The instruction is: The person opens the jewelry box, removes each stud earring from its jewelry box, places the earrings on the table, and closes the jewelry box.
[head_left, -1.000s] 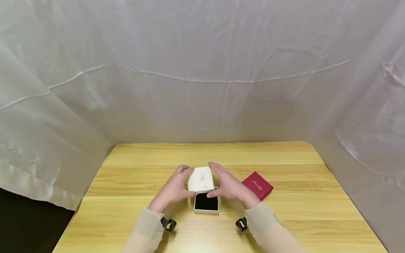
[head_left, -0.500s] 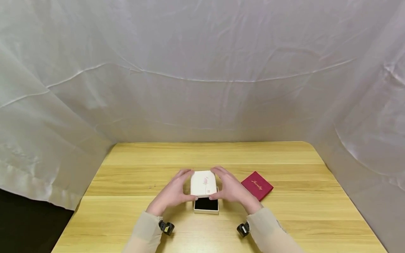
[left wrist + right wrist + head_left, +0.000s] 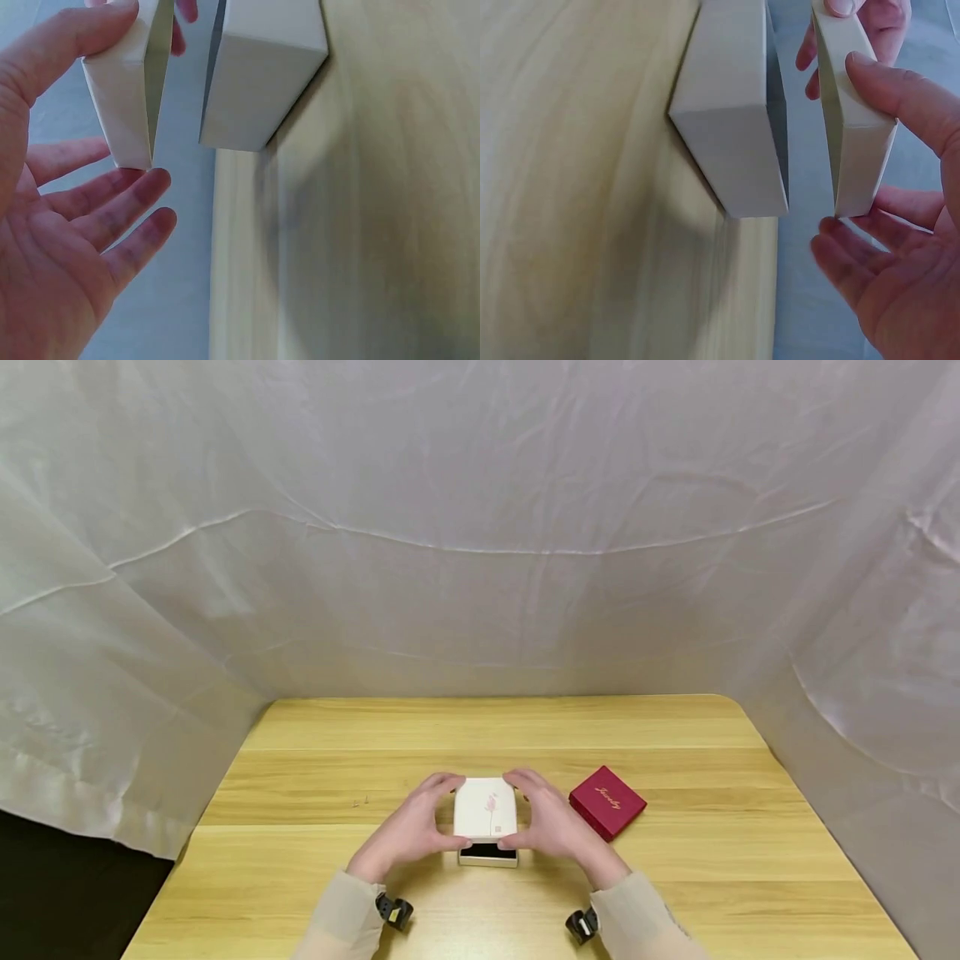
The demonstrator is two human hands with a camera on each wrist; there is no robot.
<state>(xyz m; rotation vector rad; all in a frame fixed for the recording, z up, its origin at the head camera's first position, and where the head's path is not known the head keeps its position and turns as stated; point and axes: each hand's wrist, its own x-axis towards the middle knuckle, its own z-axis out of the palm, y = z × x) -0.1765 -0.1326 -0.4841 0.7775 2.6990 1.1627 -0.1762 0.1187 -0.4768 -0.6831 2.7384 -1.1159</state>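
Observation:
A white box lid (image 3: 480, 810) with a pink flower print is held level between both hands. My left hand (image 3: 420, 822) grips its left side, thumb on the near edge and fingers at the far corner. On the right side my right hand (image 3: 551, 818) grips it the same way. Under the lid stands the white box base (image 3: 488, 862) with a black lining, its near strip showing in the head view. Both wrist views show a gap between the lid (image 3: 124, 90) and the base (image 3: 727, 142), which rests on the table.
A dark red box (image 3: 608, 802) with gold "Jewelry" lettering sits to the right of the right hand. Two tiny items (image 3: 361, 802) lie left of the hands on the wooden table (image 3: 300, 877). Pale cloth (image 3: 480, 610) hangs behind and at both sides.
Both hands have brought the lid toward the person and slightly right, straightening it over the base, so less of the black lining shows. The red box and the base have stayed in place.

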